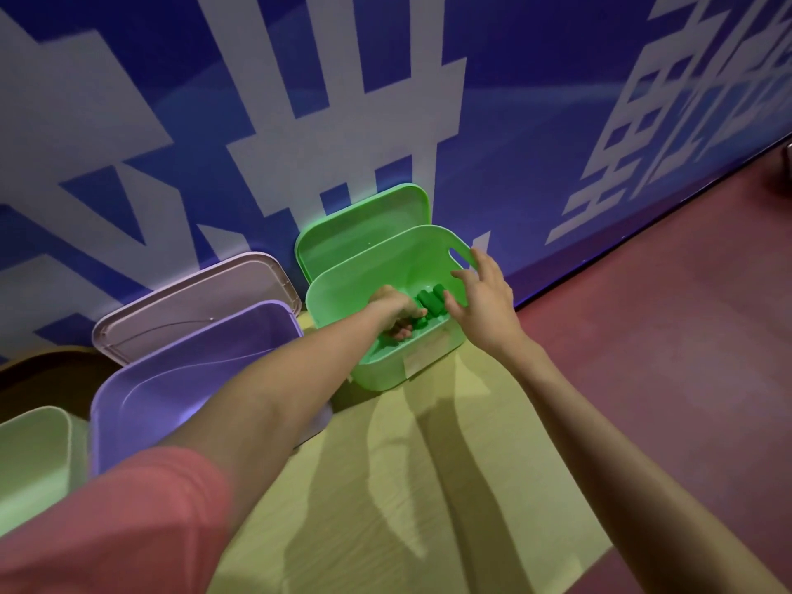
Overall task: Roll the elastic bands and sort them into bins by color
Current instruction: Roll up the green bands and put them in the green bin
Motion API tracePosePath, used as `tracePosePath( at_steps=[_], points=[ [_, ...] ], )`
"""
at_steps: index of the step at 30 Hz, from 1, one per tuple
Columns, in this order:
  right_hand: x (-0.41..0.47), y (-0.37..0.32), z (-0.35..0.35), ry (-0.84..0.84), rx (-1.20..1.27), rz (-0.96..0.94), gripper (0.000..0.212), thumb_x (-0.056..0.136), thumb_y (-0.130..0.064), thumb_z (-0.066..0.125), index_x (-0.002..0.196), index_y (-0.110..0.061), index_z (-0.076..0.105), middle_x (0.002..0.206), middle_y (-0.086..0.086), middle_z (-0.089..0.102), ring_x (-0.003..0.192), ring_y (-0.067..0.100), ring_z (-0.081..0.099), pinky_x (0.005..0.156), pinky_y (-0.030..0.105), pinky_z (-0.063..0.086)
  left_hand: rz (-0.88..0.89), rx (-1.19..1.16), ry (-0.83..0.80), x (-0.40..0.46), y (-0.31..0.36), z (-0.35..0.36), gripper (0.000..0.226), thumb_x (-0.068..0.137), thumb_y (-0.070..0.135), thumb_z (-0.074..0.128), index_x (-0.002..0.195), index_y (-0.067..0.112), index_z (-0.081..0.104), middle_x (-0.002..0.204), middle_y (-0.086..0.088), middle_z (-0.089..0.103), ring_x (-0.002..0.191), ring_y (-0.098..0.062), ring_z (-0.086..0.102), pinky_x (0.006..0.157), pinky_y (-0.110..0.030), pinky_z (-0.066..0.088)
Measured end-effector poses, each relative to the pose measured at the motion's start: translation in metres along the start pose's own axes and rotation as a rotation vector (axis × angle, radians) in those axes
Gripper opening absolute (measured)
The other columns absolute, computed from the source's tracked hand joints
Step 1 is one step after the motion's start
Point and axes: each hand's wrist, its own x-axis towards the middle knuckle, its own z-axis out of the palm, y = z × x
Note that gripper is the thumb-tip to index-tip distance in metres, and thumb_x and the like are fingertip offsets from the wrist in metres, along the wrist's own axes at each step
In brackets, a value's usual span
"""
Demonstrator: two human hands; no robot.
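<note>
A green bin (343,293) stands against the wall with its lid (368,220) leaning behind it. Inside lie several rolled dark-green bands (430,303). My left hand (396,312) is down inside the bin beside the rolls, fingers curled around a green roll at the bottom. My right hand (482,300) hovers over the bin's right rim with fingers spread and relaxed, holding nothing.
A purple bin (128,405) stands left of the green one, its pale lid (193,302) propped on the wall. A light-green bin (30,460) sits at the far left. All stand on a yellow mat (385,486) over a reddish floor (664,336).
</note>
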Motion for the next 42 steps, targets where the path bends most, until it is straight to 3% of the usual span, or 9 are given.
tracePosePath(
  at_steps=[3, 6, 8, 11, 17, 24, 31, 35, 42],
  points=[
    [0.005, -0.008, -0.007, -0.071, -0.086, 0.008, 0.055, 0.097, -0.037, 0.051, 0.142, -0.006, 0.040, 0.158, 0.018, 0.013, 0.147, 0.029, 0.009, 0.116, 0.046, 0.013, 0.081, -0.007, 0.006, -0.009, 0.001, -0.018, 0.054, 0.077, 0.031, 0.078, 0.108, 0.000, 0.045, 0.088, -0.016, 0.064, 0.067, -0.024, 0.062, 0.061, -0.033, 0.053],
    [0.007, -0.030, -0.017, -0.060, -0.058, 0.014, 0.056, 0.097, -0.038, 0.051, 0.142, -0.006, 0.039, 0.156, 0.020, 0.019, 0.146, 0.030, 0.013, 0.115, 0.045, 0.012, 0.290, -0.014, 0.066, -0.025, -0.002, -0.043, 0.042, 0.085, 0.035, 0.070, 0.103, 0.007, 0.044, 0.097, -0.015, 0.063, 0.083, -0.024, 0.064, 0.072, -0.037, 0.054],
    [0.000, -0.051, -0.020, 0.012, -0.002, -0.038, 0.052, 0.097, -0.033, 0.053, 0.138, -0.004, 0.043, 0.152, 0.023, 0.027, 0.143, 0.034, 0.023, 0.113, 0.045, 0.020, 0.451, 0.007, 0.151, -0.043, -0.011, -0.064, 0.024, 0.090, 0.031, 0.063, 0.087, 0.009, 0.054, 0.095, -0.017, 0.068, 0.079, -0.026, 0.066, 0.077, -0.040, 0.056],
    [-0.030, -0.088, -0.021, 0.193, 0.170, -0.178, 0.042, 0.095, -0.024, 0.056, 0.128, 0.002, 0.052, 0.136, 0.025, 0.045, 0.128, 0.038, 0.042, 0.106, 0.043, 0.033, 0.650, -0.117, 0.246, -0.085, -0.041, -0.092, 0.008, 0.093, 0.019, 0.058, 0.088, 0.014, 0.056, 0.090, -0.012, 0.069, 0.068, -0.018, 0.065, 0.066, -0.037, 0.053],
    [-0.136, -0.160, 0.011, 0.188, 0.376, -0.365, 0.033, 0.093, -0.018, 0.049, 0.120, 0.001, 0.054, 0.118, 0.017, 0.053, 0.111, 0.029, 0.050, 0.098, 0.035, 0.041, 0.781, -0.358, 0.321, -0.185, -0.152, -0.129, 0.019, 0.092, 0.005, 0.057, 0.084, 0.022, 0.057, 0.075, -0.002, 0.064, 0.063, -0.009, 0.063, 0.065, -0.026, 0.053],
    [-0.238, -0.214, 0.062, -0.103, 0.504, -0.392, 0.032, 0.094, -0.017, 0.048, 0.123, -0.003, 0.054, 0.117, 0.010, 0.053, 0.108, 0.025, 0.052, 0.091, 0.038, 0.046, 0.557, -0.331, 0.270, -0.266, -0.304, -0.152, 0.006, 0.093, 0.005, 0.056, 0.093, 0.001, 0.061, 0.076, -0.007, 0.068, 0.063, -0.013, 0.063, 0.062, -0.022, 0.051],
    [-0.292, -0.225, 0.126, -0.349, 0.289, -0.101, 0.036, 0.088, -0.004, 0.061, 0.123, 0.003, 0.052, 0.116, 0.020, 0.052, 0.104, 0.037, 0.054, 0.092, 0.045, 0.046, 0.139, -0.210, 0.314, -0.283, -0.451, -0.146, 0.019, 0.090, 0.007, 0.059, 0.077, 0.021, 0.060, 0.078, -0.002, 0.068, 0.068, -0.016, 0.062, 0.069, -0.032, 0.051],
    [-0.313, -0.220, 0.154, -0.252, 0.121, 0.008, 0.032, 0.089, -0.009, 0.061, 0.116, 0.008, 0.055, 0.109, 0.028, 0.055, 0.102, 0.044, 0.051, 0.087, 0.047, 0.043, -0.034, -0.110, 0.505, -0.291, -0.508, -0.139, 0.002, 0.085, 0.017, 0.067, 0.083, 0.017, 0.066, 0.080, 0.001, 0.067, 0.078, -0.017, 0.064, 0.071, -0.027, 0.048],
    [-0.331, -0.210, 0.184, -0.051, 0.037, 0.018, 0.028, 0.088, -0.016, 0.064, 0.105, 0.006, 0.056, 0.101, 0.027, 0.054, 0.094, 0.045, 0.052, 0.078, 0.049, 0.042, -0.228, -0.008, 0.603, -0.302, -0.564, -0.127, 0.030, 0.080, 0.044, 0.071, 0.085, 0.014, 0.067, 0.088, 0.001, 0.068, 0.088, -0.019, 0.063, 0.073, -0.033, 0.048]
  ],
)
